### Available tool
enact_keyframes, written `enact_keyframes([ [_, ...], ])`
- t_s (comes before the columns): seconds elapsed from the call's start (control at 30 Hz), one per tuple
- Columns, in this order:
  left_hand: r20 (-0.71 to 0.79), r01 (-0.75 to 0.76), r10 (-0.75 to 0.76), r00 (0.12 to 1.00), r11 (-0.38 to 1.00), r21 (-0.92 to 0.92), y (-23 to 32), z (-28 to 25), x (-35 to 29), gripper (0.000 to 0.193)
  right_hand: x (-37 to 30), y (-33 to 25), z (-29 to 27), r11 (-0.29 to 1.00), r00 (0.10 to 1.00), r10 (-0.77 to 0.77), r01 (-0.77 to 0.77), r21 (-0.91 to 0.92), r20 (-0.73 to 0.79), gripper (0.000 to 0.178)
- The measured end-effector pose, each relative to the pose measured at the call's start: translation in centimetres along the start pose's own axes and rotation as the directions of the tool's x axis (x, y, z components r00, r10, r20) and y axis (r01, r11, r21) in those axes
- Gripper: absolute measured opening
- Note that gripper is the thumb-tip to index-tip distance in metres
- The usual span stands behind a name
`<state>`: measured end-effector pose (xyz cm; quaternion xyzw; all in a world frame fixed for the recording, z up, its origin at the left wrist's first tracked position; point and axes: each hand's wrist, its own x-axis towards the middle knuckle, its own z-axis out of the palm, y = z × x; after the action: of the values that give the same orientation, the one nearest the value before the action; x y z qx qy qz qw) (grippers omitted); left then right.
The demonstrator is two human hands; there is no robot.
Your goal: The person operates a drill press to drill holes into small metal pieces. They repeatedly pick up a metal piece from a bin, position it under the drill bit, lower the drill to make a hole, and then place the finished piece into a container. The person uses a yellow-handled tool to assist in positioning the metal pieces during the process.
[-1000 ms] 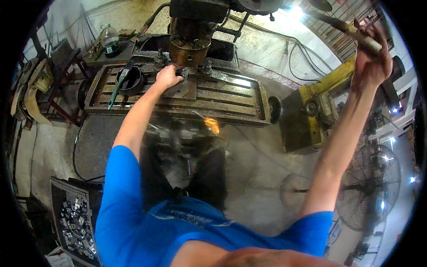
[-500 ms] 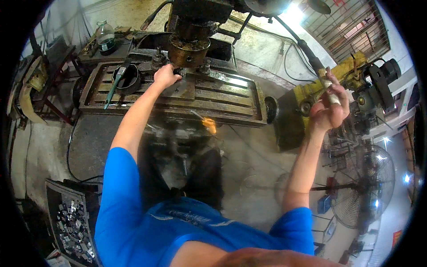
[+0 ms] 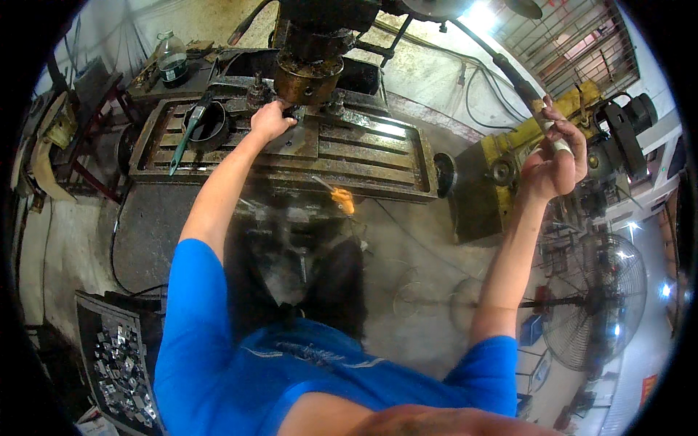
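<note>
My left hand [image 3: 271,122] reaches under the spindle head [image 3: 308,78] of a milling machine, over the slotted metal worktable [image 3: 363,161]. Its thumb points right and the fingers curl in; whatever they hold is hidden. Out to the right, my right hand [image 3: 556,161] has its fingers curled round the end of a long dark lever [image 3: 518,78] that slopes down from the machine's head. Pale wrapping shows among those fingers. Left of my left hand, a round dark pot [image 3: 212,129] stands on the worktable with a green-handled brush [image 3: 187,142] leaning across it.
An orange-handled tool [image 3: 342,199] lies at the worktable's front edge. At lower left is a bin [image 3: 89,330] of small metal parts. A bottle [image 3: 172,59] stands behind left. A yellow machine [image 3: 476,171] and a large fan [image 3: 603,301] stand at right.
My right hand and the lever's end have swung a little to the right and slightly upward in the picture. My left hand stays nearly where it was, under the spindle.
</note>
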<state>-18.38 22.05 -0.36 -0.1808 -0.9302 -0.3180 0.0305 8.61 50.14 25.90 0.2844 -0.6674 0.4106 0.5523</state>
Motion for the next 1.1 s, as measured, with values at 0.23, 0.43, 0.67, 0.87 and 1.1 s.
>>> enact_keyframes([
  [0.23, 0.038, 0.024, -0.026, 0.999, 0.998, 0.064, 0.3, -0.6, -0.1, 0.046, -2.4, 0.0, 1.1, 0.993, 0.992, 0.001, 0.013, 0.113, -0.122, 0.031],
  [0.43, -0.002, 0.006, -0.006, 1.000, 0.999, 0.035, -0.3, -0.3, 0.0, 0.045, 0.5, 0.0, 1.1, 1.000, 0.997, 0.006, -0.008, -0.018, -0.079, 0.034],
  [0.67, 0.058, 0.031, -0.035, 0.998, 0.998, 0.063, 1.1, -1.3, -0.5, 0.043, -2.8, 0.8, 0.3, 0.999, 0.996, -0.051, 0.050, -0.017, -0.069, 0.028],
  [0.87, -0.019, 0.007, -0.007, 1.000, 0.999, 0.036, -0.9, 0.1, 0.4, 0.046, 0.9, 0.0, 0.7, 0.995, 0.998, -0.031, 0.025, -0.091, -0.063, 0.026],
  [1.1, 0.029, 0.008, -0.009, 1.000, 0.998, 0.061, 0.4, -1.2, -0.3, 0.049, -3.4, 0.5, 1.4, 1.000, 0.989, -0.002, 0.000, -0.007, -0.150, 0.026],
])
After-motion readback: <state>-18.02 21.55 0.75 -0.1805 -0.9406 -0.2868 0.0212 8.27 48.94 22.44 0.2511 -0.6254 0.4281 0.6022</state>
